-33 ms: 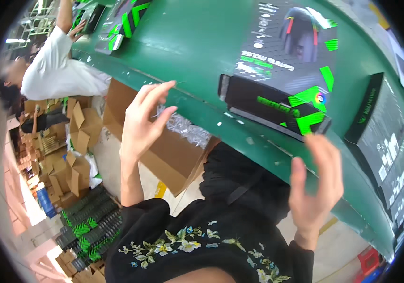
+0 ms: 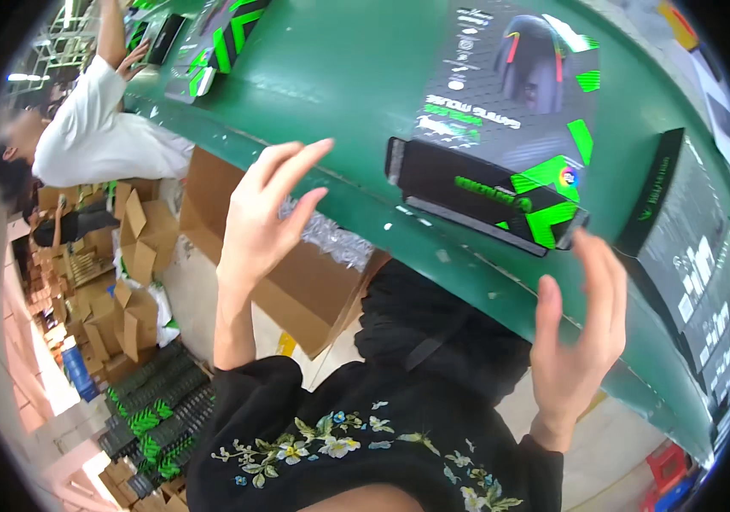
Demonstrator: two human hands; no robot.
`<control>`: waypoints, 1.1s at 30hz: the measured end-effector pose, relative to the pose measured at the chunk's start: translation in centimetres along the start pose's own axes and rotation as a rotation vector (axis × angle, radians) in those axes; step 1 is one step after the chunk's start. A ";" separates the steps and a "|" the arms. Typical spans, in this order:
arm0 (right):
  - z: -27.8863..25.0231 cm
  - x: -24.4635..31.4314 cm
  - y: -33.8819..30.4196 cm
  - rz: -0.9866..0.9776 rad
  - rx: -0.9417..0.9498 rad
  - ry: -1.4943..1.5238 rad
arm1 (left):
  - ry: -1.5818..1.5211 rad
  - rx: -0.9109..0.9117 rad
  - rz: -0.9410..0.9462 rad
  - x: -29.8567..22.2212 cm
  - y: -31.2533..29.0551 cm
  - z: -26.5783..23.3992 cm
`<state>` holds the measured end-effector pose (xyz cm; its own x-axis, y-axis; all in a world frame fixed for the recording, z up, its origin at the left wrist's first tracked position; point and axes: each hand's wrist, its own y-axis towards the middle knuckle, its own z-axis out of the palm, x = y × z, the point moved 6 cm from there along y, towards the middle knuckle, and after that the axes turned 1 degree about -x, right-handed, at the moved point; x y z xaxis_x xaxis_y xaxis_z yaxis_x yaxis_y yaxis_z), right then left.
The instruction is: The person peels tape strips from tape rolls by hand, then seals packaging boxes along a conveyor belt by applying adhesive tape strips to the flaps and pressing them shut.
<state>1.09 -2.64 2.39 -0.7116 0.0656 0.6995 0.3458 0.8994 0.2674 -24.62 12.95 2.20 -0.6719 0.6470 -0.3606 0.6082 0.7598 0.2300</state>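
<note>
A flat black and green gaming mouse box (image 2: pixel 501 111) lies on the green table, its printed mouse picture facing up. The end flap (image 2: pixel 484 192) on its near side is folded out toward me. My right hand (image 2: pixel 582 316) is by the right corner of that flap, fingers apart and holding nothing; whether a fingertip touches the corner I cannot tell. Over the table's front edge, left of the box, my left hand (image 2: pixel 267 218) hovers with its thumb and fingers spread, nothing in it.
More black boxes (image 2: pixel 680 256) lie along the table's right side. Below the front edge stands an open carton (image 2: pixel 305 294) with clear plastic inside. A co-worker in a white shirt (image 2: pixel 83 132) handles boxes at far left. Stacked black and green packages (image 2: pixel 160 410) sit on the floor.
My right hand has shifted slightly right, toward the flap's corner. The left hand's fingers reach a little farther right. The box appears slightly left, along with the whole scene.
</note>
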 end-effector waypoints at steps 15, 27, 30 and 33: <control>0.7 -4.5 1.9 0.235 0.258 0.249 | 0.045 0.074 0.531 -4.4 6.6 4.6; -7.4 -4.3 6.9 0.064 -0.037 0.610 | -1.442 0.018 0.131 -5.7 7.6 1.4; -6.7 -4.4 7.0 -0.012 -0.130 0.814 | -1.616 -0.051 0.094 -8.1 8.4 0.9; -5.6 -4.7 5.8 -0.027 -0.120 1.109 | -1.683 -0.095 0.047 -8.3 8.8 0.9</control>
<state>9.85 -0.10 4.36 0.2001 -0.4290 0.8809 0.4379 0.8434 0.3114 -13.30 14.20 6.46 0.5482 -0.0680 -0.8335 0.5456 0.7845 0.2948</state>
